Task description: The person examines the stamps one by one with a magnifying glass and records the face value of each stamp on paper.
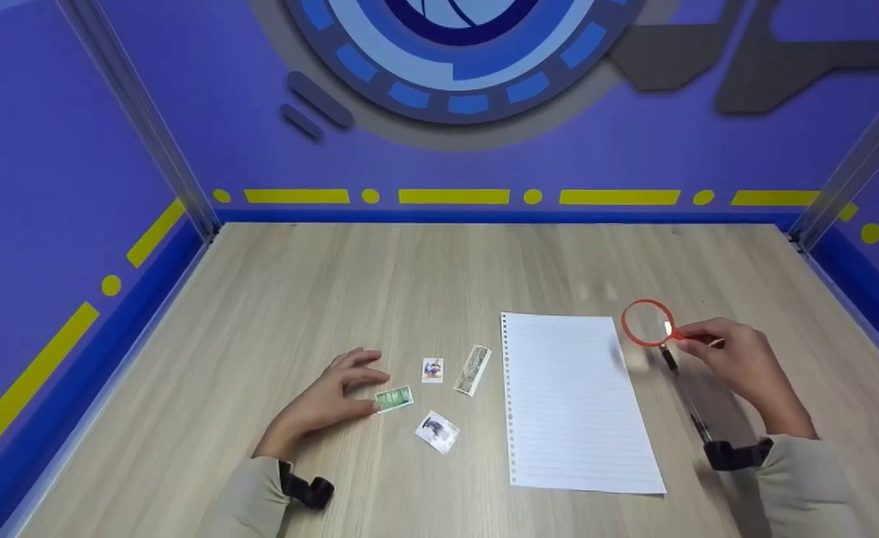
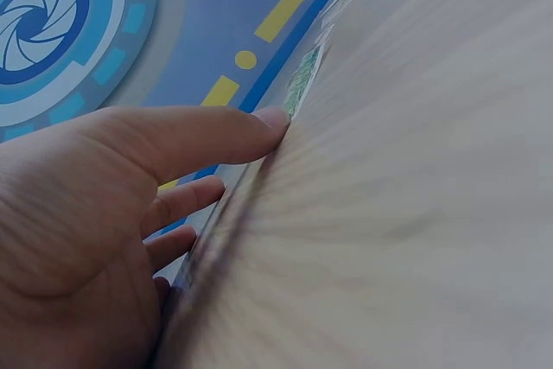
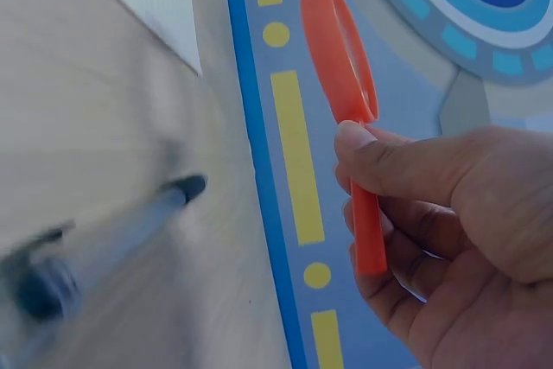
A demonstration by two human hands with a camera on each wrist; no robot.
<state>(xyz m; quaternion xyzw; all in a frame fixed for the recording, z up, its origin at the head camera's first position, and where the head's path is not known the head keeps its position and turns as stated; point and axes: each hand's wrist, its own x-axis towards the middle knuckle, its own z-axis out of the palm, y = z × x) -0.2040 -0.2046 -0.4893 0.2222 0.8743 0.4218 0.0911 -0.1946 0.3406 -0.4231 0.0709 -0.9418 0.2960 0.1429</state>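
Note:
In my right hand [image 1: 734, 359] I hold an orange-rimmed magnifying glass [image 3: 333, 58] by its handle, raised over the table beside the sheet of lined paper [image 1: 573, 403]. A pen [image 1: 697, 418] with a dark cap lies below that hand, partly covered by the wrist strap. My left hand [image 1: 327, 400] rests on the table at the left, thumb tip right at the edge of a green stamp [image 1: 394, 399]. Around it lie a small colourful stamp [image 1: 432, 370], a long narrow stamp [image 1: 473, 370] and a stamp with a dark figure [image 1: 437, 432].
The wooden table [image 1: 379, 284] is bounded by a blue back wall [image 1: 207, 134] and side walls. The lined paper has punched holes along its left edge and lies between the stamps and the pen.

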